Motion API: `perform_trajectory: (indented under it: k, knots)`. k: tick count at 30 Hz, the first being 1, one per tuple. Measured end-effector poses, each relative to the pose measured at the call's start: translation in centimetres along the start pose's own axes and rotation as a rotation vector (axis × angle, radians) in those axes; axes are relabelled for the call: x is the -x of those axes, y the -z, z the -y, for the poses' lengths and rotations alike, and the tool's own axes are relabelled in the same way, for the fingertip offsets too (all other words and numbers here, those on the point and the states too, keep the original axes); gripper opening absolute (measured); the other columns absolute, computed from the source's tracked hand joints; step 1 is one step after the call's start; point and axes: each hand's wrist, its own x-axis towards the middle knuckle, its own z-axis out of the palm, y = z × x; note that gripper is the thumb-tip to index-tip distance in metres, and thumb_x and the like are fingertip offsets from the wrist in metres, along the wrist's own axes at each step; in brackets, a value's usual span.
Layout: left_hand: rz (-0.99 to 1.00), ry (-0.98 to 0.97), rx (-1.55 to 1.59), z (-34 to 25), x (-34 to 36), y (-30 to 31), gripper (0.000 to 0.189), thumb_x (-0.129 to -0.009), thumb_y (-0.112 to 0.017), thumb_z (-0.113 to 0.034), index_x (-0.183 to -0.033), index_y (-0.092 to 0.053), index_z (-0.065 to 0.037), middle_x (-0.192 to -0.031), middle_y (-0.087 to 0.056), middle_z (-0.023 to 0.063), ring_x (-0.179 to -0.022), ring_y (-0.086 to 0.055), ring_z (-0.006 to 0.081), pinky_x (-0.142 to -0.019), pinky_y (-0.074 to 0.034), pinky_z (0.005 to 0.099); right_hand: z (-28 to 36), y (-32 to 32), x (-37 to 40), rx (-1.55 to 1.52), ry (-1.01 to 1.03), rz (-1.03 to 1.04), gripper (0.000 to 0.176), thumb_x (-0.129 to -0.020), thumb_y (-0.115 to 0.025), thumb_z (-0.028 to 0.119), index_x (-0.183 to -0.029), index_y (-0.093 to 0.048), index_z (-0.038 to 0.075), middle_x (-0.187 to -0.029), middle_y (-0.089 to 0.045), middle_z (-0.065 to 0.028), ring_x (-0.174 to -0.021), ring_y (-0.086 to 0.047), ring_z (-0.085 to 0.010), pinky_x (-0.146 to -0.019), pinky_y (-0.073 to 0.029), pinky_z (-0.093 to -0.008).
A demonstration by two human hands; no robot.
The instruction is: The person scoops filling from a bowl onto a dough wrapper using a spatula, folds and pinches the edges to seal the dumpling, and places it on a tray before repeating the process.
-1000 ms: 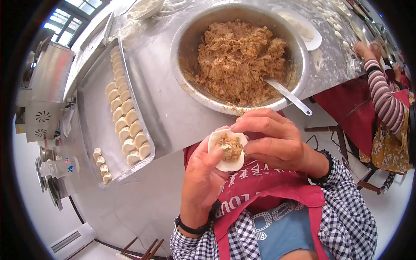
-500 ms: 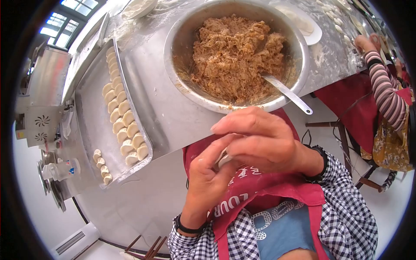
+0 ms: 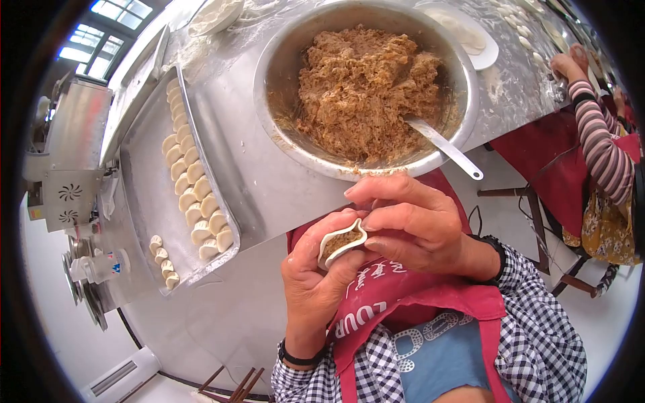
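Observation:
Cupped in my left hand (image 3: 314, 275) is a dumpling (image 3: 341, 244), its wrapper partly folded and the brown filling showing in the middle. My right hand (image 3: 416, 221) pinches the wrapper's right edge between thumb and fingers. Both hands are just in front of the large metal bowl (image 3: 267, 134), which holds a heap of brown minced filling (image 3: 366, 87). A spoon (image 3: 447, 148) leans in the filling, its handle out over the rim. On the metal tray (image 3: 144, 174) to the left lie rows of finished dumplings (image 3: 195, 191) and a short row of smaller ones (image 3: 164, 260).
A white plate (image 3: 487, 55) with wrappers stands behind the bowl, near small dough pieces (image 3: 521, 30). Flour dusts the metal table (image 3: 269, 201). At right, a person in a striped sleeve (image 3: 598, 138) works beside a wooden stool (image 3: 537, 215). A flour bowl (image 3: 216, 17) stands far left.
My hands have turned the dumpling so its filling now shows; before, fingers mostly covered it. My right hand has shifted slightly down, and the view has moved a little.

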Motion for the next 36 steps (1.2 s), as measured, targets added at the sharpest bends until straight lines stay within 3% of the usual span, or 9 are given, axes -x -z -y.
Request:
perform_trajectory:
  k: [6,13,15,19,22,24,27,34,36]
  knots:
    - [-0.065,-0.051,-0.165,0.5,0.3,0.0,0.031,-0.082,-0.062,0.0,-0.112,-0.055,0.003,-0.111,-0.059,0.0111,-0.099,-0.057,0.015,-0.084,-0.047,0.0256,-0.1,-0.4,0.2,0.023,0.031,-0.007,0.022,-0.068,-0.071,0.006,-0.084,-0.058,-0.001,-0.101,-0.058,-0.019,-0.082,-0.061,-0.0266,-0.067,-0.051,-0.0329]
    - [-0.098,-0.117,-0.281,0.5,0.3,-0.5,0.03,-0.08,-0.061,0.003,-0.11,-0.056,0.002,-0.108,-0.061,0.0107,-0.098,-0.058,0.0152,-0.083,-0.047,0.0253,0.4,-0.3,-0.2,0.122,0.092,0.013,0.019,-0.066,-0.07,0.005,-0.079,-0.057,-0.001,-0.1,-0.058,-0.0187,-0.082,-0.061,-0.0282,-0.066,-0.051,-0.034]
    - [-0.095,-0.103,-0.409,0.4,0.3,-0.4,0.03,-0.08,-0.061,0.002,-0.11,-0.056,0.002,-0.107,-0.061,0.0101,-0.097,-0.059,0.015,-0.082,-0.047,0.0253,0.5,-0.2,-0.4,0.192,0.15,0.072,0.023,-0.067,-0.071,0.002,-0.084,-0.057,0.0,-0.106,-0.058,-0.02,-0.086,-0.06,-0.0275,-0.071,-0.05,-0.0345]
    - [-0.097,-0.098,-0.363,0.8,0.3,-0.1,0.03,-0.08,-0.062,0.002,-0.109,-0.057,0.002,-0.106,-0.062,0.0097,-0.095,-0.059,0.0149,-0.082,-0.048,0.0256,0.5,-0.1,-0.6,0.219,0.16,0.103,0.022,-0.067,-0.07,0.002,-0.084,-0.057,0.0,-0.107,-0.057,-0.0202,-0.087,-0.059,-0.0276,-0.072,-0.049,-0.0345]
    - [-0.112,-0.071,-0.338,0.7,0.2,-0.4,0.033,-0.08,-0.062,0.002,-0.112,-0.055,0.001,-0.106,-0.061,0.0098,-0.094,-0.059,0.0148,-0.081,-0.048,0.0258,0.8,-0.5,-0.5,0.159,0.084,0.006,0.019,-0.063,-0.07,0.004,-0.078,-0.058,0.0,-0.101,-0.058,-0.0175,-0.087,-0.059,-0.0282,-0.069,-0.05,-0.0347]
    - [-0.117,-0.157,-0.281,0.6,-0.1,-0.7,0.04,-0.079,-0.062,0.004,-0.117,-0.051,0.001,-0.106,-0.06,0.0104,-0.095,-0.059,0.0153,-0.08,-0.049,0.0256,1.0,-0.8,-0.5,0.053,-0.089,-0.083,0.024,-0.062,-0.072,0.004,-0.082,-0.059,0.001,-0.104,-0.058,-0.0172,-0.09,-0.059,-0.0275,-0.071,-0.05,-0.0338]
    - [-0.173,-0.085,-0.312,0.6,-0.1,-0.8,0.046,-0.077,-0.061,0.005,-0.121,-0.047,0.0,-0.107,-0.059,0.0104,-0.095,-0.059,0.016,-0.08,-0.049,0.0254,1.0,-0.7,-0.6,0.071,-0.115,-0.045,0.028,-0.061,-0.073,0.004,-0.086,-0.06,0.002,-0.106,-0.058,-0.017,-0.092,-0.058,-0.0269,-0.072,-0.049,-0.0331]
    - [-0.207,-0.05,-0.184,1.4,-0.2,-1.2,0.049,-0.075,-0.059,0.008,-0.122,-0.047,0.0,-0.107,-0.059,0.0092,-0.094,-0.057,0.0125,-0.078,-0.049,0.0235,-0.1,-1.2,-0.2,0.064,-0.008,-0.073,0.021,-0.063,-0.071,0.003,-0.08,-0.059,0.001,-0.104,-0.059,-0.016,-0.091,-0.059,-0.0281,-0.074,-0.049,-0.0351]
    - [-0.149,-0.061,-0.262,1.4,-0.1,-1.0,0.046,-0.08,-0.052,0.011,-0.124,-0.042,0.003,-0.113,-0.055,0.0149,-0.1,-0.056,0.0184,-0.084,-0.05,0.0273,0.0,-1.1,-0.5,0.096,0.038,-0.047,0.018,-0.065,-0.07,0.005,-0.076,-0.058,0.001,-0.102,-0.06,-0.0155,-0.091,-0.059,-0.0284,-0.073,-0.048,-0.036]
